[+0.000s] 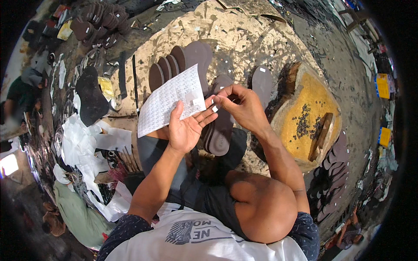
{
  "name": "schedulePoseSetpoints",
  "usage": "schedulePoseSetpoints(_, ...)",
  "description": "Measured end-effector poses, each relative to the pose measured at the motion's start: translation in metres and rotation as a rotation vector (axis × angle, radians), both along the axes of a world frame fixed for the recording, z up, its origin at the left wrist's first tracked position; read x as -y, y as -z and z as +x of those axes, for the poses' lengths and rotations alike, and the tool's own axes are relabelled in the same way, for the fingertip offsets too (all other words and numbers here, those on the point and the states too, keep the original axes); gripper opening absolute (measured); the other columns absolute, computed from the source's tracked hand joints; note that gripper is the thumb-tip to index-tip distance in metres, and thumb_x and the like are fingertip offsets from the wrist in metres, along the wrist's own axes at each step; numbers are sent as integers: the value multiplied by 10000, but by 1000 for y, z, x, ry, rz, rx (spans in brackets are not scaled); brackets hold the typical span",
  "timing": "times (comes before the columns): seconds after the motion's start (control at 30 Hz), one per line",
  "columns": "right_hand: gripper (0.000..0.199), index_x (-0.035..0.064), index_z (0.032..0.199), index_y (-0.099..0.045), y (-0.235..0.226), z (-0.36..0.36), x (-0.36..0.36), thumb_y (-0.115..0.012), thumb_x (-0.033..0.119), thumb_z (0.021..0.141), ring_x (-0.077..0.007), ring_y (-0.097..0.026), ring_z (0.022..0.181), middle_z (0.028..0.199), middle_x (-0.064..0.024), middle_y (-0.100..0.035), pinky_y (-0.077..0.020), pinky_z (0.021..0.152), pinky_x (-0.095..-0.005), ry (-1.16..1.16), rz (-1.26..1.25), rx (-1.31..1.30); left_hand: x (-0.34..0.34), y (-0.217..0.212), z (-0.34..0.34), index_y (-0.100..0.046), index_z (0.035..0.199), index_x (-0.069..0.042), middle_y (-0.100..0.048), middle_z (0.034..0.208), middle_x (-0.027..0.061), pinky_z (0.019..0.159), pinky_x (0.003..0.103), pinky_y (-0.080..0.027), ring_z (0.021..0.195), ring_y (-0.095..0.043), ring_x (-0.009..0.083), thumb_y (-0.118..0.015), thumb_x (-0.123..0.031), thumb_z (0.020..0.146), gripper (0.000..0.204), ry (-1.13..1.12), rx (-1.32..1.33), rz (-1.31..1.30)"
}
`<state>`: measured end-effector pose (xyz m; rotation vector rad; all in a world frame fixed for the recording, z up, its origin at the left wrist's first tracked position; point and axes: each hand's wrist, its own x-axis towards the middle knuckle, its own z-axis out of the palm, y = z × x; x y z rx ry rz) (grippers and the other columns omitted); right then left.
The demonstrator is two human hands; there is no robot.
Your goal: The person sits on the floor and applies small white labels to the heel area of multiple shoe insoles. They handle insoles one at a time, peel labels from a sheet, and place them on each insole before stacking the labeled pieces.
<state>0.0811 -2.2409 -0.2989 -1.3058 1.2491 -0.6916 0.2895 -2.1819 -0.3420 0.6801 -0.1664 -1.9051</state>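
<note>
My left hand [185,134] is turned palm up. Its thumb presses on a white sheet of small printed labels [167,104], which tilts up to the left. Small white label pieces [214,108] sit on the left fingertips. My right hand [247,108] meets those fingertips with thumb and index finger pinched together; what lies in the pinch is too small to make out. Below the hands rests a stack of dark brown shoe soles [220,135]. A single sole [261,82] to the right bears a white label at its far end. More soles [198,61] fan out beyond the sheet.
A round wooden block [289,130] at right carries black bits [305,119] and a wooden bar [321,135]. White paper scraps [78,135] pile up at left, near a black sheet piece [91,95]. More soles [98,19] lie at far left. Other people are at the edges.
</note>
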Motion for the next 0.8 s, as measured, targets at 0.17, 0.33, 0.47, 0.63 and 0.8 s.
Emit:
schedulePoseSetpoints(0.17, 212, -5, 1031, -760, 45, -26, 18, -746, 202, 985, -81, -628, 874, 941, -17, -740, -491, 808, -249, 315, 175, 162, -22, 17, -5, -470, 1514, -45, -513, 1548, 255, 962, 414, -576, 1219, -666, 329, -389, -521, 1091, 642, -44, -5, 53)
schedulePoseSetpoints(0.33, 238, -4, 1006, -766, 96, -25, 34, -763, 233, 990, -69, -602, 849, 928, 4, -720, -463, 776, -238, 182, 261, 27, -46, 35, -24, -418, 1574, -136, -487, 1602, 127, 875, 396, -582, 1204, -667, 307, -461, -531, 1064, 646, -30, -122, 149)
schedulePoseSetpoints(0.47, 231, 3, 974, -760, 113, -19, 40, -765, 233, 991, -53, -546, 766, 858, 31, -682, -423, 678, -237, 120, 234, -150, -50, 41, -28, -382, 1603, -157, -404, 1663, 90, 904, 405, -584, 1240, -652, 309, -449, -518, 1076, 642, -38, -153, 164)
schedulePoseSetpoints(0.63, 252, -3, 970, -756, 116, -17, 37, -755, 247, 1000, -43, -490, 715, 813, 45, -642, -385, 617, -254, 149, 189, -199, -52, 47, -27, -360, 1617, -157, -379, 1682, 104, 933, 414, -585, 1258, -648, 308, -429, -508, 1087, 639, -36, -167, 171)
schedulePoseSetpoints(0.8, 310, -18, 1004, -756, 110, -14, 36, -735, 291, 1015, -37, -469, 691, 780, 48, -617, -376, 590, -262, 148, 178, -268, -51, 50, -25, -349, 1622, -157, -382, 1679, 107, 960, 432, -581, 1282, -636, 311, -431, -505, 1087, 643, -32, -178, 168)
